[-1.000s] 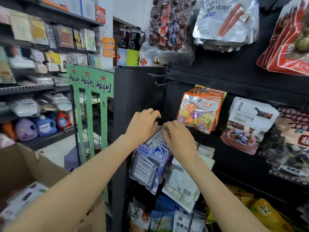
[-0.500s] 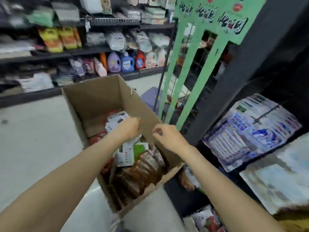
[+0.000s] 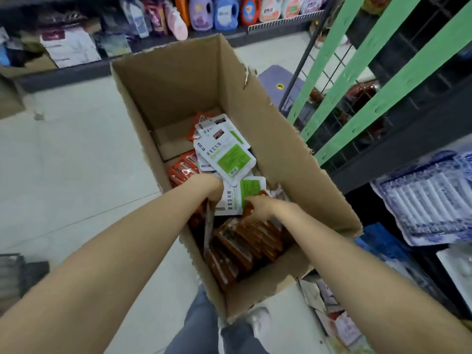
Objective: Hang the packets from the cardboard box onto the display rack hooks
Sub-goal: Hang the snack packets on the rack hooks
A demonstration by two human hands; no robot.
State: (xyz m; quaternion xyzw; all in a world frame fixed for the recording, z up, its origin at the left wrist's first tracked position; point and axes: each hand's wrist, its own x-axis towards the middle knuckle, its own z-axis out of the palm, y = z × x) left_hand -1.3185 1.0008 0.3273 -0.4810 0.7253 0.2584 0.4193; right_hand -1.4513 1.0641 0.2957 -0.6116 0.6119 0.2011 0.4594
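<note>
A person stands over an open cardboard box (image 3: 301,159) on the shop floor, both bare arms reaching down into it. At the box's near end, brown and orange packets (image 3: 242,244) stand packed on edge in a tight row. The right hand (image 3: 258,208) rests on the far end of that row, fingers curled down among the packet tops; whether it has actually pinched one cannot be told. The left hand (image 3: 210,186) is against the box's left wall, its fingers hidden beneath white and green packets (image 3: 229,159), so its grip cannot be told either. Those flat white and green packets lie loose in a heap across the middle of the box, with red packets (image 3: 182,169) along the left wall. The far end of the box shows bare cardboard. The packets look light, thin, floppy and probably slick, so they are best pinched at the top edge near the hanging hole. At the right side stands the dark display rack (image 3: 398,159), blue and white packets (image 3: 431,198) already hanging there.
</note>
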